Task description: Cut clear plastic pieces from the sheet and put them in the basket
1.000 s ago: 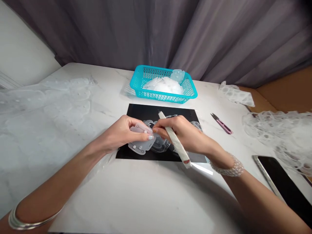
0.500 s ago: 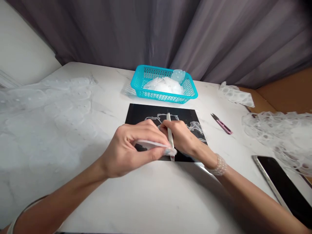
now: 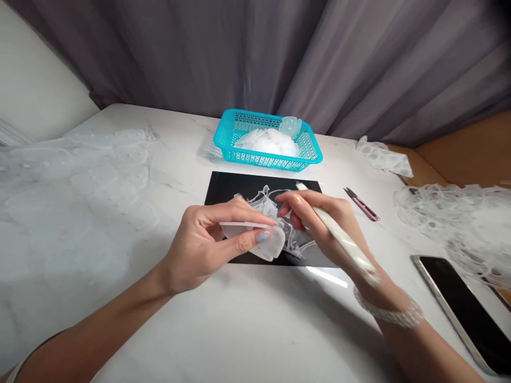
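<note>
My left hand pinches a translucent white silicone-like piece with rounded edges, thumb on the near face. To its right, my right hand holds a white pen-shaped tool, which lies back between thumb and forefinger with its dark tip pointing away from me. The fingertips of that hand hover close to the piece; whether they touch it I cannot tell. Beneath both hands lies a black mat, strewn with thin, clear, curly trimmings.
Behind the mat stands a blue basket holding a heap of white pieces. To the right are pink-handled thread snips, a phone and a pile of clear trimmings. Many translucent sheets cover the left side.
My right hand has swung the pen-shaped tool away from the piece and tipped it back to the right. The piece has turned to show more of its face. Trimmings now lie nearer the mat's middle.
</note>
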`<state>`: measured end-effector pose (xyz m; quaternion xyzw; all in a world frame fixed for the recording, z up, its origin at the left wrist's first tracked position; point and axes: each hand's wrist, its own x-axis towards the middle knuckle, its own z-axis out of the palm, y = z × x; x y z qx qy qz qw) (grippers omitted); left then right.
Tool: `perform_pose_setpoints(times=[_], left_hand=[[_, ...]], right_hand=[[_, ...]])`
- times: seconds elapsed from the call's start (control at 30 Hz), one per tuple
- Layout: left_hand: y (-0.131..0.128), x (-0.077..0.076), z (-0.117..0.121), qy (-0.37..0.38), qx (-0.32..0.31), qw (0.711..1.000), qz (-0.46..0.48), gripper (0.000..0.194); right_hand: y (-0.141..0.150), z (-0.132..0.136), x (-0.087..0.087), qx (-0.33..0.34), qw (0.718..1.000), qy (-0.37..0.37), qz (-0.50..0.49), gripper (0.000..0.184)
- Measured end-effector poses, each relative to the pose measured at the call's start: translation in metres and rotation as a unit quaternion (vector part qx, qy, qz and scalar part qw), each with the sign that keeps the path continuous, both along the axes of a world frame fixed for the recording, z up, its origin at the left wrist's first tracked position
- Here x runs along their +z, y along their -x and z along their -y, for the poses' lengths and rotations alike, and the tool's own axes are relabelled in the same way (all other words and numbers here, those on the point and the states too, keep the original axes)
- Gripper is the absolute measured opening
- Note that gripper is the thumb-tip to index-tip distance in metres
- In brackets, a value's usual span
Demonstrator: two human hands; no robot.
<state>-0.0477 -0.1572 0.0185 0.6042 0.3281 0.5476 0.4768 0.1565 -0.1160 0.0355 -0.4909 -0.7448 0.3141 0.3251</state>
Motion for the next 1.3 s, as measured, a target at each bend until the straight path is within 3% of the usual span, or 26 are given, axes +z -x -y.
perform_pose_setpoints(times=[0.13,0.27,0.4,0.57,0.7,0.83,0.97,1.17,1.23,1.3], left_hand=[[-0.001,0.001,0.001,0.007,0.001,1.000,0.002,0.022],[-0.002,0.001,0.002,0.034,0.009,0.999,-0.010,0.018],[-0.003,0.000,0.001,0.061,0.017,0.998,-0.002,0.011],[-0.004,-0.007,-0.002,0.141,0.015,0.989,0.031,0.005],[0.000,-0.012,-0.004,0.203,-0.046,0.977,0.051,0.014],[0.001,-0.009,-0.004,0.208,-0.077,0.974,0.041,0.017],[-0.001,-0.003,0.000,0.196,-0.049,0.979,0.007,0.020],[-0.003,-0.004,0.002,0.178,-0.003,0.984,-0.014,0.023],[-0.002,-0.006,-0.001,0.185,0.032,0.982,0.000,0.032],[-0.002,-0.008,-0.004,0.226,0.055,0.971,0.054,0.046]], right_hand=[[0.002,0.027,0.012,0.081,0.993,0.002,-0.089,0.022],[0.006,0.032,0.008,0.068,0.990,-0.018,-0.125,0.006],[0.007,0.031,0.003,0.048,0.990,-0.012,-0.134,0.008],[0.004,0.029,-0.004,0.033,0.984,0.041,-0.172,0.011],[-0.001,0.023,-0.016,-0.003,0.962,0.130,-0.239,0.015],[-0.004,0.015,-0.026,-0.020,0.925,0.212,-0.316,0.018],[-0.003,0.012,-0.028,-0.025,0.916,0.239,-0.322,0.021],[-0.003,0.010,-0.031,-0.031,0.919,0.229,-0.319,0.020],[-0.003,0.011,-0.031,-0.058,0.932,0.179,-0.309,0.017],[-0.004,0.013,-0.032,-0.093,0.957,0.083,-0.264,0.011]])
